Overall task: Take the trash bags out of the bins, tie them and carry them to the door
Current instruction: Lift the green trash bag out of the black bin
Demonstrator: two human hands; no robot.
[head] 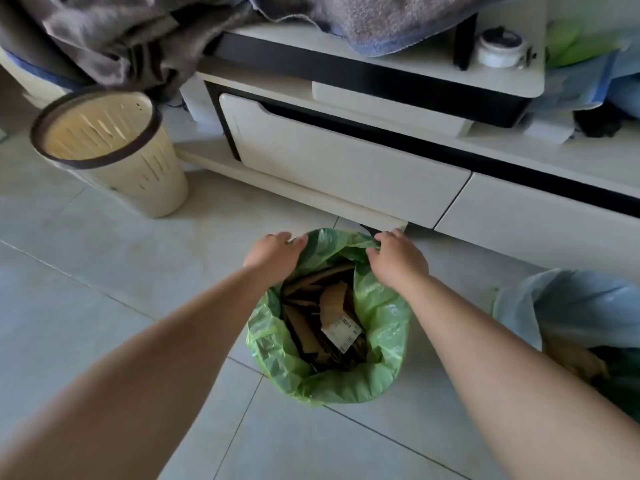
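Note:
A green trash bag [381, 327] stands open on the tiled floor, filled with brown cardboard pieces [329, 306]. My left hand [273, 254] grips the far left part of the bag's rim. My right hand [398, 261] pinches the far right part of the rim, fingers curled over the plastic. A cream bin with a dark rim [138, 174] stands at the left with no bag inside. A pale blue trash bag [571, 306] with brown contents sits at the right edge, partly cut off.
A white low cabinet with drawers [346, 161] runs across the back, just beyond the green bag. Grey cloth [121, 39] hangs over the bin at top left. A white jar [498, 46] sits on the cabinet top. Bare tiles lie in the foreground.

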